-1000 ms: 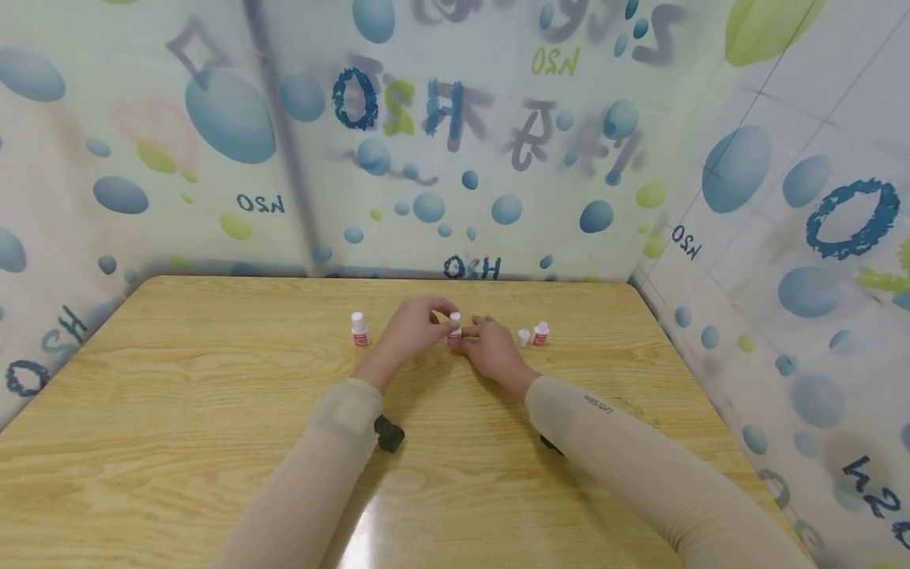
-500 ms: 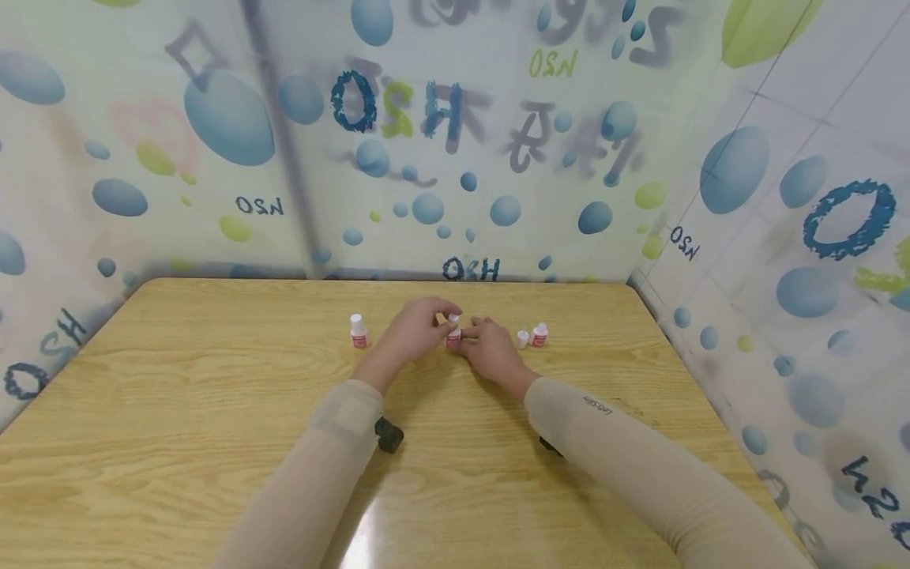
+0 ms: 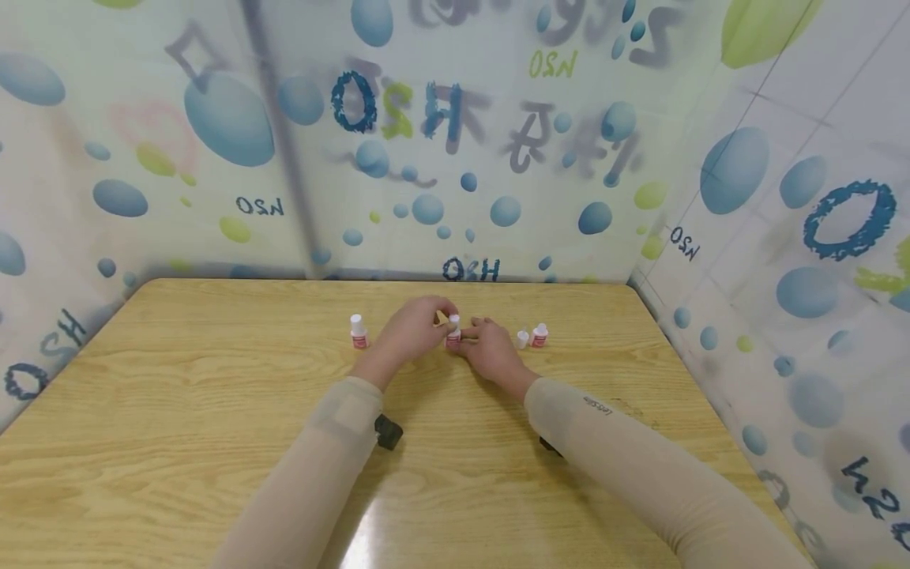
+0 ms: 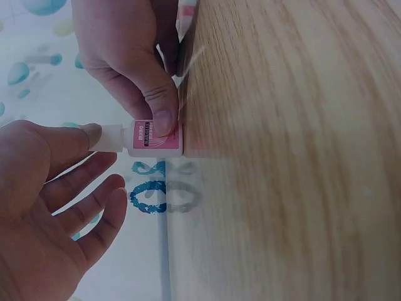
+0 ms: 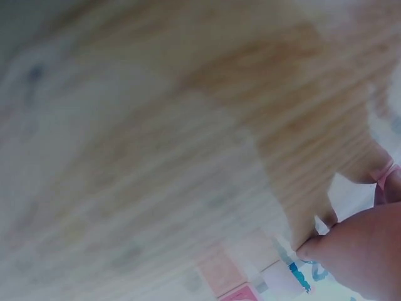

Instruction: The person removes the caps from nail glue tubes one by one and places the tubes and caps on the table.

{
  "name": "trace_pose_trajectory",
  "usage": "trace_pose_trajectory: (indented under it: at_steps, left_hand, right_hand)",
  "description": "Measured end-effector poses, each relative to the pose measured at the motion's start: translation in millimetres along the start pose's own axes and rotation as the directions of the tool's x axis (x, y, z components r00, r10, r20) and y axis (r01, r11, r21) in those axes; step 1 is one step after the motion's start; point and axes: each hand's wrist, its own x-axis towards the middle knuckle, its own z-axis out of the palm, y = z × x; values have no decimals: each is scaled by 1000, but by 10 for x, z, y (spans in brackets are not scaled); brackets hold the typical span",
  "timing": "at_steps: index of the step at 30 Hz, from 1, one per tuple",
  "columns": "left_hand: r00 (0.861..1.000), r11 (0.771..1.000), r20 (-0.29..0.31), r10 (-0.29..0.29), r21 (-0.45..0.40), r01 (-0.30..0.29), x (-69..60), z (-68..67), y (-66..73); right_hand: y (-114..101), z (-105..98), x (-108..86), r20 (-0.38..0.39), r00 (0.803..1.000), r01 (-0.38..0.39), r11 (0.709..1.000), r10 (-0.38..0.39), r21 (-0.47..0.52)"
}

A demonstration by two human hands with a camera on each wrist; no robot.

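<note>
Upright on the table stands a small white bottle with a pink label (image 3: pixel 453 337) (image 4: pixel 156 144). My left hand (image 3: pixel 419 328) (image 4: pixel 50 200) pinches its white cap (image 4: pixel 110 138) between thumb and a finger, the other fingers loosely bent. From the other side my right hand (image 3: pixel 494 352) (image 4: pixel 131 50) grips the bottle's body, its thumb across the label in the left wrist view. The right wrist view shows part of the right hand (image 5: pixel 363 244) at the lower right edge; part of a pink label (image 5: pixel 241 293) shows at the bottom.
A capped bottle (image 3: pixel 359 332) stands to the left of the hands. On the right, a loose white cap (image 3: pixel 522 339) lies beside another bottle (image 3: pixel 540 336). A patterned wall (image 3: pixel 426 182) rises behind the wooden table (image 3: pixel 178 395), and another stands at the right.
Both hands stay at the middle bottle. The left fingers have shifted slightly around the cap, which shows more than half a second ago.
</note>
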Motion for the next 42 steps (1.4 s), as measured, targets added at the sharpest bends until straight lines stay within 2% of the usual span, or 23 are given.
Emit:
trace_pose_trajectory:
  at_steps: [7, 21, 34, 42]
  left_hand:
    - [1000, 1000, -5, 7, -17, -7, 3, 1, 1]
    - [994, 989, -31, 108, 103, -105, 18, 15, -12]
    - [994, 990, -70, 81, 120, -72, 60, 49, -3]
    - [996, 999, -85, -18, 36, 21, 60, 74, -30]
  right_hand:
    - [-17, -7, -6, -2, 1000, -3, 1000, 3, -5]
    - [-41, -13, -29, 6, 1000, -22, 1000, 22, 5]
    - [-20, -10, -17, 1, 1000, -2, 1000, 2, -22]
    - [-12, -2, -9, -8, 1000, -2, 1000, 2, -31]
